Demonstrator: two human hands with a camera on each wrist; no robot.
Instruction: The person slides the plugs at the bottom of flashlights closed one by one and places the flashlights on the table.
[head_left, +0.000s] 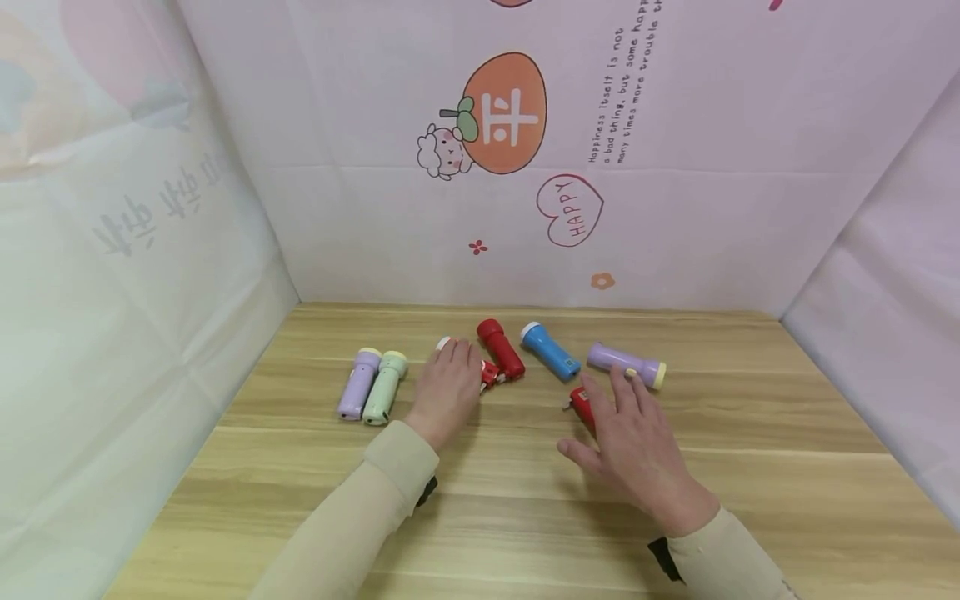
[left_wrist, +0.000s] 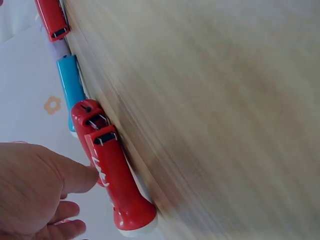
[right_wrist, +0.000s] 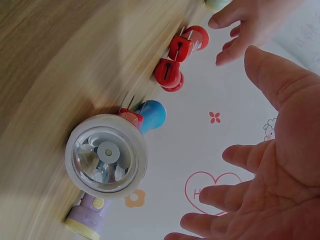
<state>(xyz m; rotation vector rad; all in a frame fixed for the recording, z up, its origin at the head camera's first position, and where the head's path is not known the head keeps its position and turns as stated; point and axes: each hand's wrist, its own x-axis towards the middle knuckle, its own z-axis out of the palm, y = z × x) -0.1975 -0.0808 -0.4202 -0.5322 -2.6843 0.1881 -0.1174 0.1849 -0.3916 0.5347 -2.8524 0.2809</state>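
Observation:
In the head view my left hand (head_left: 447,387) is over a red flashlight with a white rim, hiding most of it. The left wrist view shows that red flashlight (left_wrist: 120,180) lying on the table, my thumb (left_wrist: 80,176) overlapping its side. Behind it lies a second, all-red flashlight (head_left: 501,348). My right hand (head_left: 637,446) hovers with spread fingers above another red flashlight (head_left: 582,407), partly covered in the head view. Its white-rimmed lens (right_wrist: 107,155) faces the right wrist camera. Nothing is in my right palm.
A purple flashlight (head_left: 360,385) and a pale green one (head_left: 386,388) lie side by side at the left. A blue flashlight (head_left: 551,352) and another purple one (head_left: 622,364) lie toward the back right of the wooden table (head_left: 517,533). Printed white cloth (head_left: 375,233) walls the back and sides.

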